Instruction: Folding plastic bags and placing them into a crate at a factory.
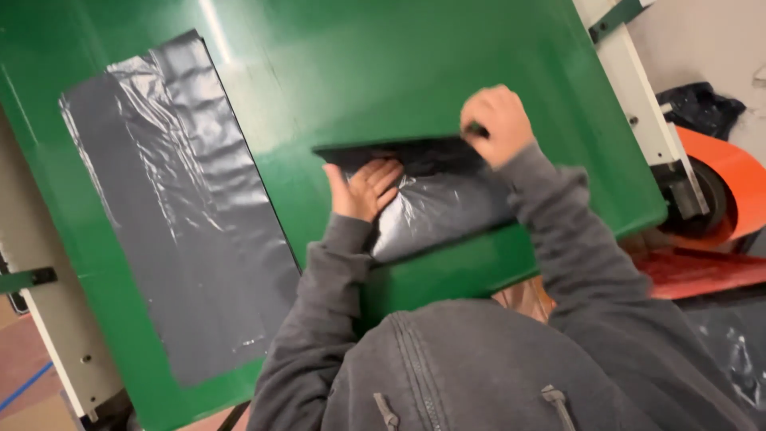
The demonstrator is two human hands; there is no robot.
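At frame centre, the left hand [363,187] lies open and flat, pinning the crinkled grey plastic sheet [435,211] to the glossy green metal table [383,72] — while the right hand [499,124], fingers pinched shut, grips its upper edge, apparently to keep it taut.

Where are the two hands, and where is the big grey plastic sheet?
left hand [363,187], head view, on the palm.
right hand [496,124], head view, on the knuckles.
grey plastic sheet [179,215], head view, on its flat middle, lying on the green table [383,64].
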